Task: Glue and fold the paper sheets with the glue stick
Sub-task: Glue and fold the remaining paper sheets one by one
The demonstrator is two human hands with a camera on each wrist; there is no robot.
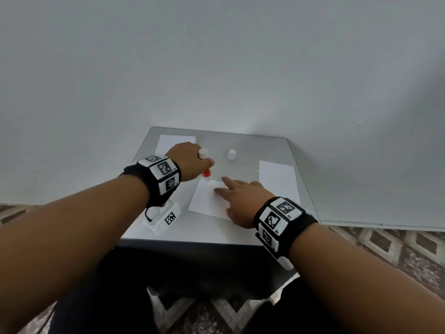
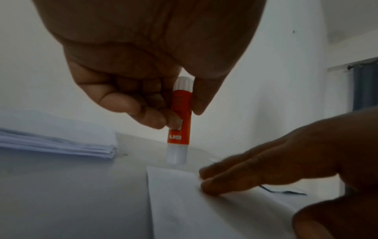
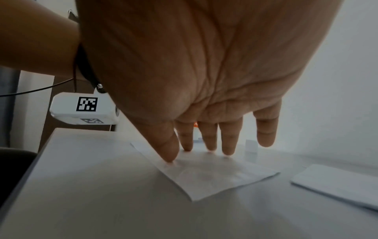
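Note:
My left hand grips a red and white glue stick upright, its uncapped end down at the far left corner of a white paper sheet lying mid-table. In the left wrist view the glue stick stands between thumb and curled fingers, its clear end just above the paper sheet. My right hand lies flat with straight fingers spread, pressing the sheet down; in the right wrist view its fingertips touch the paper sheet.
The white glue cap stands at the back of the glass-topped table. A stack of paper lies at the back left, another stack on the right. A white marker block sits near the front left edge.

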